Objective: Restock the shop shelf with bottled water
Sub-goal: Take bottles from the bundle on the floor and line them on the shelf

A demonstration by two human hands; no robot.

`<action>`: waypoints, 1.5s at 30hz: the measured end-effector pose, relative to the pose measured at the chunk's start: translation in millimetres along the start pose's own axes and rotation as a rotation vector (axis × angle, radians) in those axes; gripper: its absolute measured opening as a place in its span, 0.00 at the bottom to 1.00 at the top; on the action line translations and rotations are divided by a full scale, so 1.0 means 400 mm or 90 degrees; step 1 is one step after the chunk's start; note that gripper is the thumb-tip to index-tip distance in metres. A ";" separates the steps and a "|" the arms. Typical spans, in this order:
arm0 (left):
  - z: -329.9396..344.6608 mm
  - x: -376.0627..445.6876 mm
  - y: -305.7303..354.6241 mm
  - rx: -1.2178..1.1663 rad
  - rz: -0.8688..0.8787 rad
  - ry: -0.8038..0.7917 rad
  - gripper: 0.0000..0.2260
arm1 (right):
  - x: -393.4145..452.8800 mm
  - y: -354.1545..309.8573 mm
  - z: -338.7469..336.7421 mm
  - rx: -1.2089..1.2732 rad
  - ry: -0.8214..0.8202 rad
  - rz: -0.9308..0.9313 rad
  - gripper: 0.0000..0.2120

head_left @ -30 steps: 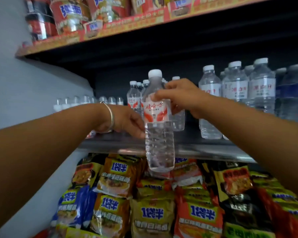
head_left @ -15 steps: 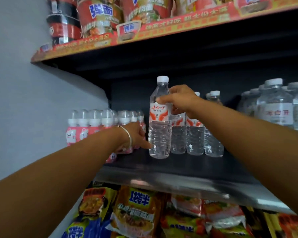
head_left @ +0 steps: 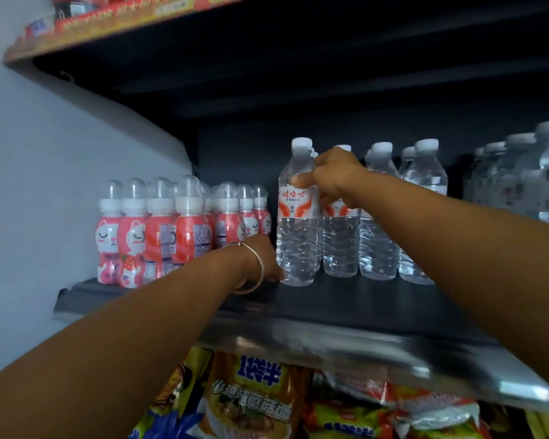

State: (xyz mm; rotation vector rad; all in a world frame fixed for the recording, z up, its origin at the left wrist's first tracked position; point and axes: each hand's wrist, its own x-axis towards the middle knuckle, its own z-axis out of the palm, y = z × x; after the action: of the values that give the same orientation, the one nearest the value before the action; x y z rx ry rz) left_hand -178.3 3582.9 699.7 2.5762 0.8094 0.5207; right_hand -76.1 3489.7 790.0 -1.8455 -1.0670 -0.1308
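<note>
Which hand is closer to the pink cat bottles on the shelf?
Left. The left hand sits just right of the pink cat bottles, at the water bottle's base. The right hand is farther right, at that bottle's shoulder.

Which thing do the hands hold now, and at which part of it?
The right hand grips the front water bottle at its shoulder, just above the label. The left hand touches its base; the bottle stands on the shelf.

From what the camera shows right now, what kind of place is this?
Most likely a small grocery shop. A dark shelf carries rows of identical water bottles beside pink cat-printed drink bottles, and packets of instant noodles fill the tier below.
</note>
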 end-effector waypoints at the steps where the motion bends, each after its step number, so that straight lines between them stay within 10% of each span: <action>1: 0.004 0.006 0.003 -0.003 -0.001 0.001 0.15 | 0.003 0.002 0.000 -0.007 0.004 -0.002 0.18; 29: 0.087 -0.327 0.245 0.113 0.053 0.152 0.22 | -0.468 0.164 -0.178 -0.448 -0.061 -0.202 0.25; 45: 0.824 -0.768 0.239 0.052 0.088 -0.072 0.22 | -1.168 0.717 -0.131 -0.453 -0.264 -0.058 0.21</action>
State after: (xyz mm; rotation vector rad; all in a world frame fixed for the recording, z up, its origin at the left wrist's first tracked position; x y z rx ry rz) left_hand -219.7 3242.7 392.0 2.7229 0.6292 0.3855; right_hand -138.8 3120.0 386.7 -2.5321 -1.5262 -0.2059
